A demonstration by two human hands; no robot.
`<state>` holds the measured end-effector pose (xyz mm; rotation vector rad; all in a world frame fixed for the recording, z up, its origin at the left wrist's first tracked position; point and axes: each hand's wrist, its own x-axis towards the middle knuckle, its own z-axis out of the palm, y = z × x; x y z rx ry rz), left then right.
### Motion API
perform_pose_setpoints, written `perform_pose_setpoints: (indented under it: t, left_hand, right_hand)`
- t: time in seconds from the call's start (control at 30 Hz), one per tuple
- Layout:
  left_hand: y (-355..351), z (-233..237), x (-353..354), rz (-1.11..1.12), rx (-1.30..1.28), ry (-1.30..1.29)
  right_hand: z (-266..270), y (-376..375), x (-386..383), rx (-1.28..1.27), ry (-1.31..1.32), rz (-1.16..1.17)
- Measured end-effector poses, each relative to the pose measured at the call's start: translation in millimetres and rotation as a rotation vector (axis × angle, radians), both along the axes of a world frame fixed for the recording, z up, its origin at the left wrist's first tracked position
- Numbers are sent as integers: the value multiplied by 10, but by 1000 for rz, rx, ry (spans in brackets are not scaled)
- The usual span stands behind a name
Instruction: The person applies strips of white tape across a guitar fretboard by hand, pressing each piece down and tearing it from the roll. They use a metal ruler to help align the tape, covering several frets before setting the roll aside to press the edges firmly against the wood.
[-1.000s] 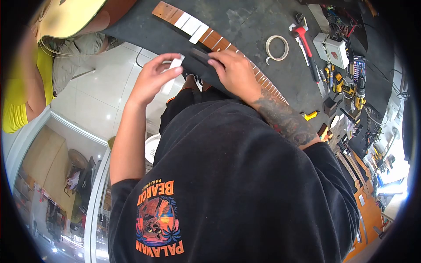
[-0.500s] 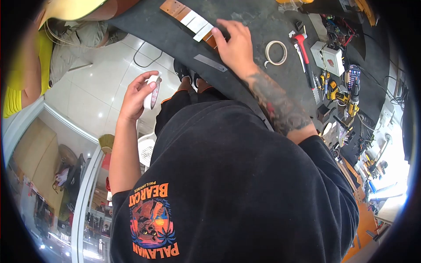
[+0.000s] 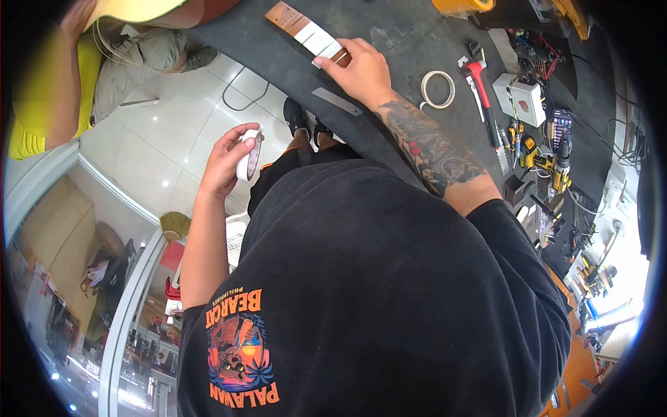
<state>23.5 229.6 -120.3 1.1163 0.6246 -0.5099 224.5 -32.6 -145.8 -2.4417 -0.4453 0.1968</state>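
Observation:
My left hand [image 3: 224, 161] pinches a roll of white tape [image 3: 244, 165] between thumb and fingers, above the floor on the left. At the top, my right hand [image 3: 358, 68] grips a brown wooden fretboard [image 3: 285, 19], thumb on its near edge and fingers on its far edge. White tape strips [image 3: 314, 40] lie side by side across the wood; the strip nearest my right hand is partly hidden by it. A flat metal ruler [image 3: 336, 101] rests on the dark bench just below that hand.
On the dark bench [image 3: 410, 28] to the right are a tape ring [image 3: 438, 89], a red-headed hammer [image 3: 479, 80], a white box [image 3: 522, 101] and yellow drills [image 3: 535, 156]. Another person in a yellow top [image 3: 42, 104] is at the upper left beside a guitar [image 3: 146, 10].
My right hand has closed over the fretboard's near end, covering part of the last tape strip that stuck out before. My left hand still holds the roll. The whole view has shifted slightly.

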Motion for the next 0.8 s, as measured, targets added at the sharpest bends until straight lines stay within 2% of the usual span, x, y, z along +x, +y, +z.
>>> perform_pose_setpoints:
  t: [0.07, 0.17, 0.27, 0.37, 0.57, 0.8]
  left_hand:
    - [-27, 44, 9, -17, 22, -3]
    - [-65, 135, 18, -24, 37, -7]
    - [-87, 246, 19, 12, 16, -1]
    - [-118, 313, -5, 58, 16, -18]
    - [196, 172, 58, -68, -19, -22]
    - [831, 132, 686, -240, -52, -105]
  right_hand:
    - [27, 4, -23, -46, -117, 47]
    - [46, 4, -37, -49, -98, 43]
    - [-58, 32, -84, -101, -248, 44]
    - [-7, 94, -122, -262, -342, 65]
    - [71, 206, -121, -473, -372, 116]
    - [92, 207, -165, -381, -344, 24]
